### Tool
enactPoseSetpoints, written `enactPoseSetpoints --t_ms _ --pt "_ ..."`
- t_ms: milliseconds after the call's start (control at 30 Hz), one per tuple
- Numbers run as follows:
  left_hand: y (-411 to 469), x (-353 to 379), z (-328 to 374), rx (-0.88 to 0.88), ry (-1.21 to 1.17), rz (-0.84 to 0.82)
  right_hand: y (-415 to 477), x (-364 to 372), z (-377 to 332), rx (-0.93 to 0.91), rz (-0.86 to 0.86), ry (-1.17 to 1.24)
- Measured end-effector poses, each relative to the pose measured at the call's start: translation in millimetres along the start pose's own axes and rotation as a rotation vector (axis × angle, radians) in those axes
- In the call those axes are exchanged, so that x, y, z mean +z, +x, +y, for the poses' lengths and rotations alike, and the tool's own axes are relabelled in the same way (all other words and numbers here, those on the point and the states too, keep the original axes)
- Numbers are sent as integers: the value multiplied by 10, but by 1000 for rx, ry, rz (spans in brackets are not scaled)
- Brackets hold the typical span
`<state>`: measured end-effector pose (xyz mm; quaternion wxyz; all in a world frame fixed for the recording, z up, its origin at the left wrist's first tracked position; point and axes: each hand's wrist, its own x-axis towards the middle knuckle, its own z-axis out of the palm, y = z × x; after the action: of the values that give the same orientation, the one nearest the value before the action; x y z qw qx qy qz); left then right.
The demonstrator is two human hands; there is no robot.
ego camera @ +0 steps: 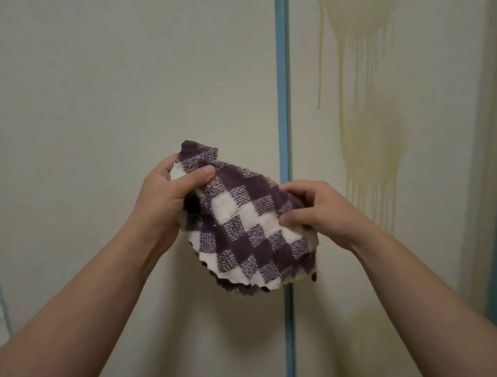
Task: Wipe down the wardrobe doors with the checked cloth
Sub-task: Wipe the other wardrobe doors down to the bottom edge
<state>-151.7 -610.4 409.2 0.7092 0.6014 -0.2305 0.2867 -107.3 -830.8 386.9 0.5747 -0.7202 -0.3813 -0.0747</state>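
Both hands clamp the checked cloth [243, 226], bunched at centre before the wardrobe doors [92, 95]. The left hand [167, 192] pinches its top corner at ten o'clock and the right hand [314, 210] grips its edge at three. Wiping looks barely begun, judging by the yellow drip stain [365, 141] at two o'clock. A blue seam strip [282, 71] runs twelve to six, with open panel either side.
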Motion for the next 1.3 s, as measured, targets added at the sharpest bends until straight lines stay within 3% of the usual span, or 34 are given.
enactPoseSetpoints --t_ms 100,300,533,733,867,933,1000,1067,1133,1233,1300 --pt "94 2 -27 -12 88 -34 -111 -323 91 -44 135 -108" --pt "207 355 -235 -7 252 3 -264 -1041 223 -110 305 -63" --pt "453 1164 -547 103 463 220 -42 -1867 427 -219 597 -669" --pt "860 1654 -612 224 853 542 409 -2321 469 -486 663 -890" --pt "865 1806 -752 337 1193 760 548 -2397 663 -855 690 -1103" --pt "838 1833 -821 522 1316 805 610 -2450 803 -1044 756 -1238" --pt "819 1854 -847 789 1623 771 658 -2493 877 -1123 835 -1333" --pt "819 1874 -826 964 1951 636 654 -2511 914 -1098 924 -1424" --pt "788 1930 -740 917 2075 498 607 -2502 933 -1035 952 -1492" --pt "734 2064 -715 722 1915 338 503 -2428 911 -872 911 -1567" --pt "711 2190 -831 541 1779 376 426 -2264 888 -674 879 -1541"
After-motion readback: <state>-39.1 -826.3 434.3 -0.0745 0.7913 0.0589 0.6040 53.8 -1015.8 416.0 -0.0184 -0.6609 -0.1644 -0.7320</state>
